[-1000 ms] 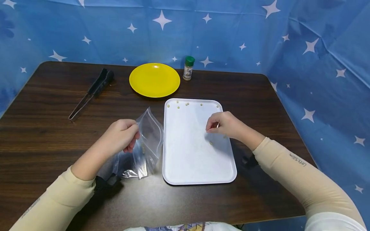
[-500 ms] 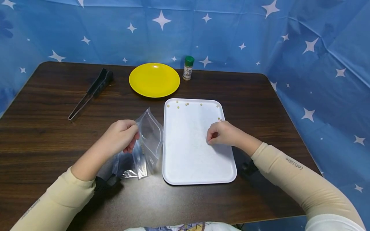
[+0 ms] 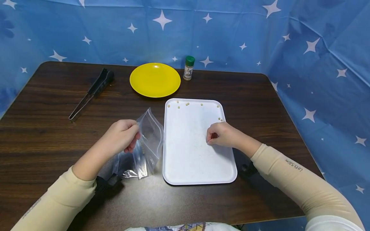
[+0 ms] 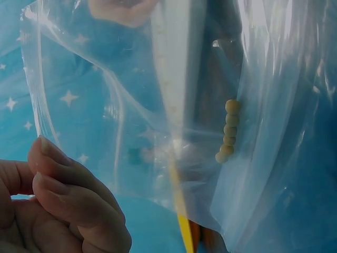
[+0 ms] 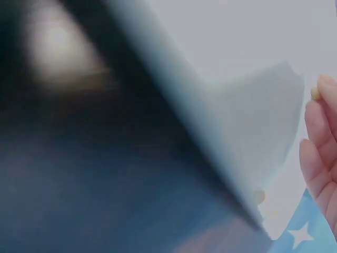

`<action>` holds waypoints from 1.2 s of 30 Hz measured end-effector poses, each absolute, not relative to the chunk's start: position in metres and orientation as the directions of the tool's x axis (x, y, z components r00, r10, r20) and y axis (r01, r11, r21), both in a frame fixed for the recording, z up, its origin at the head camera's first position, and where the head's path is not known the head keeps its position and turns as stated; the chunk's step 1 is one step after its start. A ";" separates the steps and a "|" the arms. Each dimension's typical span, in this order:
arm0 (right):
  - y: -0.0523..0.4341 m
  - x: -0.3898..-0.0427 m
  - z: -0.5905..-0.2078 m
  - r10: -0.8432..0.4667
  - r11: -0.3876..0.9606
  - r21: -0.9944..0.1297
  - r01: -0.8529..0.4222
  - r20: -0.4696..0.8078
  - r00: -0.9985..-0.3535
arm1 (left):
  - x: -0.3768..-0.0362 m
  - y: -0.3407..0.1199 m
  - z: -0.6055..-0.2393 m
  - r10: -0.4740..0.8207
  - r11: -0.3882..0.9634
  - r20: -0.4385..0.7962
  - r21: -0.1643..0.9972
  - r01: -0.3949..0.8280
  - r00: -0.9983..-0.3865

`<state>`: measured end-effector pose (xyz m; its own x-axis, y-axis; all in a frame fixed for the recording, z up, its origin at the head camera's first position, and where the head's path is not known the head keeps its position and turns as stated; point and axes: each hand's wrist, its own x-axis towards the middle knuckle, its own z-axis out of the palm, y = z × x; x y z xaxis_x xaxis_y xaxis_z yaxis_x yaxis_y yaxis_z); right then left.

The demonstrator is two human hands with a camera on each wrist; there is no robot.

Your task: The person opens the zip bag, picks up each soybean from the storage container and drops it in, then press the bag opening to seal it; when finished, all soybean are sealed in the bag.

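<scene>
Pinching bean (image 5: 315,93), right hand (image 3: 224,134) over tray (image 3: 190,166).

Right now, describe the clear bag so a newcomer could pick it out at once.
Start at the white tray in the middle of the brown table. Just beyond its left edge, the left hand pinches a clear zip bag upright. It is the only see-through thing there, with a few small beige beads inside.

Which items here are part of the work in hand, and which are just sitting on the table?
In use:
left hand holding the clear zip bag
beans in the bag
right hand pinching a bean
white tray with loose beans

Lying about:
yellow plate
black tongs
spice jar
</scene>
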<state>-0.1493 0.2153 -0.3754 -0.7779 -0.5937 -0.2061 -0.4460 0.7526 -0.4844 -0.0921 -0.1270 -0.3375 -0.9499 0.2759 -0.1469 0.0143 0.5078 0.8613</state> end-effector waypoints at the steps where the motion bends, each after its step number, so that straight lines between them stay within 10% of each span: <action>1: 0.214 -0.150 -0.373 -0.590 0.755 -0.482 -0.444 -0.205 -0.781 | -0.092 -0.127 -0.338 0.276 0.508 -0.147 0.861 0.014 -0.950; 14: 0.149 -0.174 -0.307 -0.659 0.586 -0.567 -0.579 0.082 -0.748 | -0.092 -0.128 -0.339 0.270 0.500 -0.149 0.866 0.006 -0.951; 21: 0.099 -0.173 -0.298 -0.752 0.414 -0.593 -0.691 0.205 -0.627 | -0.091 -0.129 -0.337 0.264 0.505 -0.150 0.863 0.004 -0.953; 36: 0.054 -0.165 -0.317 -0.841 0.349 -0.595 -0.724 0.142 -0.522 | -0.092 -0.132 -0.337 0.258 0.503 -0.161 0.864 -0.009 -0.953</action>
<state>-0.1654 0.0538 -0.3166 -0.5218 -0.8411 0.1423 -0.7241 0.3486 -0.5951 -0.0922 -0.1317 -0.3372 -0.9526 0.2581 -0.1608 -0.0095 0.5032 0.8641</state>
